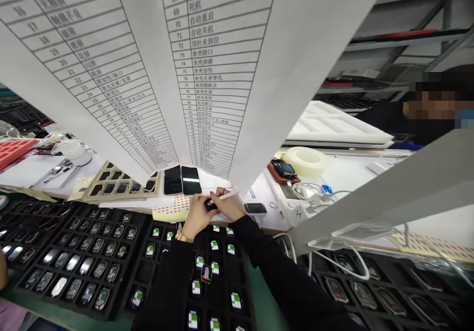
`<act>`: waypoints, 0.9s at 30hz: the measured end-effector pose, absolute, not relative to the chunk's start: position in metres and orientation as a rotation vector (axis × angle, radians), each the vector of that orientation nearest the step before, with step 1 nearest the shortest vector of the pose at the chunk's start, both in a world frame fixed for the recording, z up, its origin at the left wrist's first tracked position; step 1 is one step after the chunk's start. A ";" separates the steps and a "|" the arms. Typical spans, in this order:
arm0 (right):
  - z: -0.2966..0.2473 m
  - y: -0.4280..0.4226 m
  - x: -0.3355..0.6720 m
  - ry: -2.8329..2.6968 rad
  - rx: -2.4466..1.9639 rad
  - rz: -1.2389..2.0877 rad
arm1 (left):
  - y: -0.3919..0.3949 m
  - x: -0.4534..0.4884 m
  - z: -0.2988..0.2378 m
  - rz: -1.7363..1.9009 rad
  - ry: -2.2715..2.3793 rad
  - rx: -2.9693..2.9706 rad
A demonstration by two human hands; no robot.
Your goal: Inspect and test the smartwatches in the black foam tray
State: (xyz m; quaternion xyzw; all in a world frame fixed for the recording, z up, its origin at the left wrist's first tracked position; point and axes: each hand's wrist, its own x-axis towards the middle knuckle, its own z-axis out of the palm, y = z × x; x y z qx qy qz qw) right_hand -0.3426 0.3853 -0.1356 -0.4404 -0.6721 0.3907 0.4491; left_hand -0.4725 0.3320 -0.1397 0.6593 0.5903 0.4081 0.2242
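Overhead, printed chart [207, 74] hangs; black trays [146, 272] cover green bench [55, 317].

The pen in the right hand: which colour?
White; head view. The right hand holds the pen, the left hand the black device.

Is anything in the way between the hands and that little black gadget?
Nothing visible. The left hand holds the small black device directly, and the right hand, gripping a white pen, rests right against it.

White bench [355, 173] with tape roll [306, 159], two dark phones [182, 179], beige tray [111, 180]
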 end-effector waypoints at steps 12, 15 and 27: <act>-0.133 0.385 -0.339 -1.697 -1.090 0.977 | 0.334 -0.472 -0.141 1.097 1.638 1.812; -0.132 0.385 -0.339 -1.685 -1.106 0.983 | 0.335 -0.473 -0.142 1.081 1.641 1.819; -0.121 0.377 -0.338 -1.568 -1.102 1.038 | 0.329 -0.470 -0.131 1.083 1.707 1.822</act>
